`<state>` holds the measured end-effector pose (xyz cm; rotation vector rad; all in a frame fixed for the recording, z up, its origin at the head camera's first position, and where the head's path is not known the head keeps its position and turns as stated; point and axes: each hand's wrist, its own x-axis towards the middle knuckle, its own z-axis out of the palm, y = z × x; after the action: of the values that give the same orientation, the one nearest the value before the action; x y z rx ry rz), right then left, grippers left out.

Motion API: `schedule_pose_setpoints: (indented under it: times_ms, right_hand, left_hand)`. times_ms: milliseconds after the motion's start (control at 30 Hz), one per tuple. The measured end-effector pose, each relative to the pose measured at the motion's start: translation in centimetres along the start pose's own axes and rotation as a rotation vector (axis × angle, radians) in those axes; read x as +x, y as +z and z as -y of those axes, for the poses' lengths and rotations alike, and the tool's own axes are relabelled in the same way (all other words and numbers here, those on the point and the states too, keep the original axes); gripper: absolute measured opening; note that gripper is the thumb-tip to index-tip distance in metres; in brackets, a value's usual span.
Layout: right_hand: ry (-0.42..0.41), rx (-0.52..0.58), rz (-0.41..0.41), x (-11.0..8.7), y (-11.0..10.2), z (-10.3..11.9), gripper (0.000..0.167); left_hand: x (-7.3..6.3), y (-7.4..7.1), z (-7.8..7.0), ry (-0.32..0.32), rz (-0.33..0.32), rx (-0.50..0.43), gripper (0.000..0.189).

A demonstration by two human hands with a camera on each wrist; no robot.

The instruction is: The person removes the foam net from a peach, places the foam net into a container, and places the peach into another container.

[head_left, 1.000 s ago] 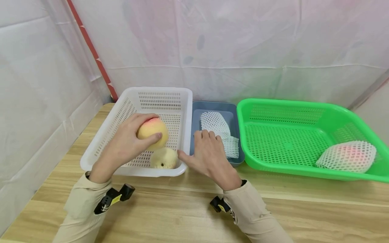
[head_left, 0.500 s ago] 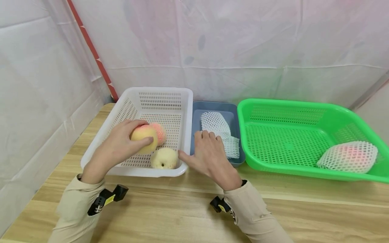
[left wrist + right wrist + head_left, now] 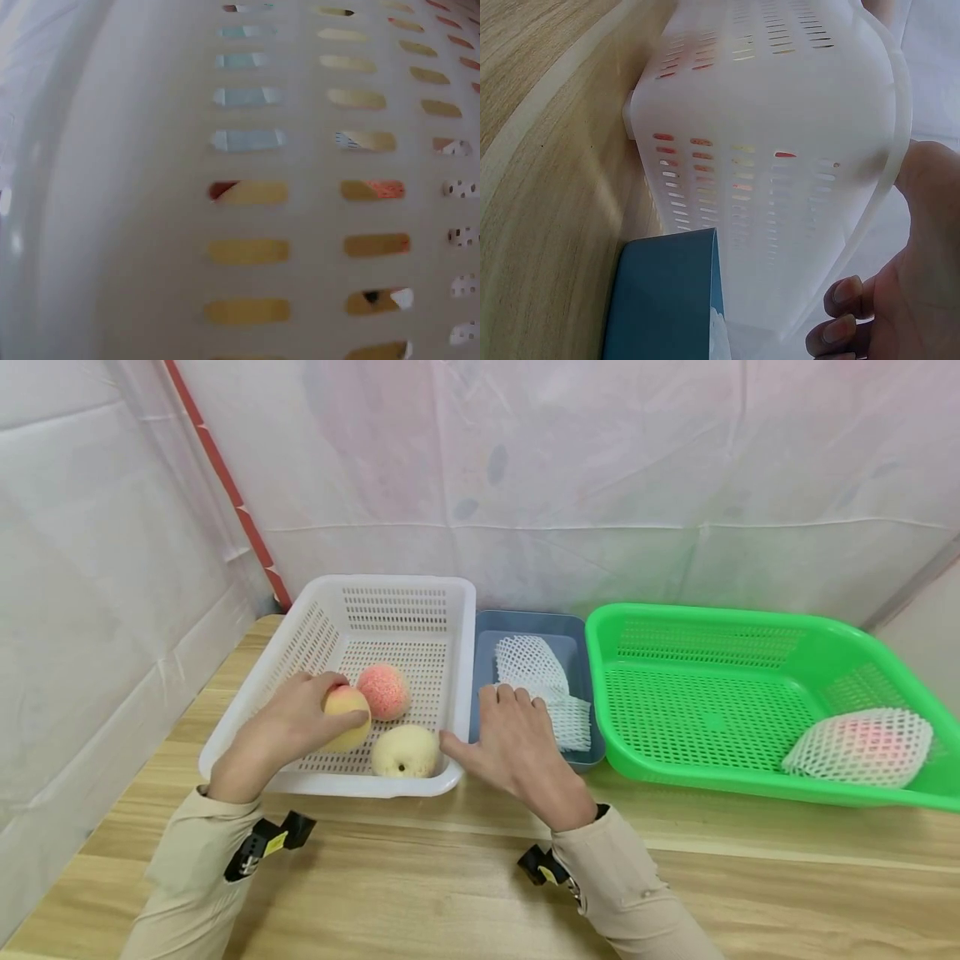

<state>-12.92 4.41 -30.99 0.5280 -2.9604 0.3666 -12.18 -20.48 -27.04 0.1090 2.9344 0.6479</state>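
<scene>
Inside the white basket (image 3: pixel 463 643), my left hand (image 3: pixel 281 731) grips a yellow peach (image 3: pixel 351 700) with a pink blush, thumb on its near side. Beside it lie a speckled pink peach (image 3: pixel 384 692) and a pale yellow pear (image 3: pixel 405 750) with a dark spot. My right hand (image 3: pixel 521 747) is over the blue tray (image 3: pixel 487 625), its thumb at the basket's right rim and its fingers loosely bent. White foam fruit nets (image 3: pixel 531 662) lie in that tray, partly hidden by the hand. The left wrist view shows only the slotted basket wall (image 3: pixel 135 187).
A green basket (image 3: pixel 705 612) stands to the right, holding a pink fruit in a white foam net (image 3: pixel 862 747). All three containers sit side by side on the wooden table (image 3: pixel 420 885), with a pale curtain (image 3: pixel 585 468) behind them.
My left hand has moved left and lower in the white basket, carrying the yellow peach away from above the pink one, which now shows fully. The right hand keeps its place.
</scene>
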Motion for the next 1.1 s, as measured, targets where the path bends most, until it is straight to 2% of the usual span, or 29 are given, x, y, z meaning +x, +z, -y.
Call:
schedule_pose_setpoints:
  times_ms: [167,400,633,833,1100]
  right_hand:
    - [0.003,0.019,0.009,0.01,-0.01,0.03,0.061]
    - [0.006,0.025,0.018,0.0,0.02,0.05,0.06]
    - [0.005,0.023,0.026,0.0,-0.07,0.03,0.06]
    - [0.01,0.03,0.04,-0.03,-0.15,0.03,0.061]
    - [0.01,0.023,0.049,-0.02,-0.15,0.03,0.062]
  left_hand:
    - [0.28,0.33,0.33,-0.011,0.051,0.04,0.066]
    - [0.58,0.63,0.78,-0.02,0.038,0.052,0.066]
    - [0.88,0.73,0.68,-0.025,0.078,0.065,0.067]
    - [0.95,0.6,0.88,-0.049,0.07,0.051,0.054]
    - [0.43,0.22,0.38,-0.054,0.055,0.039,0.056]
